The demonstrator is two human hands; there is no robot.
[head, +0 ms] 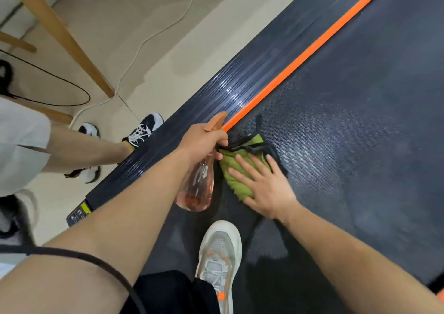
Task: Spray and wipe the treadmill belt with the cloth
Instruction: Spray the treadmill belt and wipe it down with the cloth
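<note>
Left hand (204, 140) in closed grip; right hand (266, 189) flat, fingers spread

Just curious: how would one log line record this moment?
left hand: holds spray bottle | right hand: flat on green cloth | belt: wiping

An indoor exercise corner, seemingly in a home: a treadmill belt (360, 121) under the fingers (242, 169), pale floor tiles (168, 56) beyond them, with wooden furniture legs (60, 32) and loose cables (144, 42).
</note>
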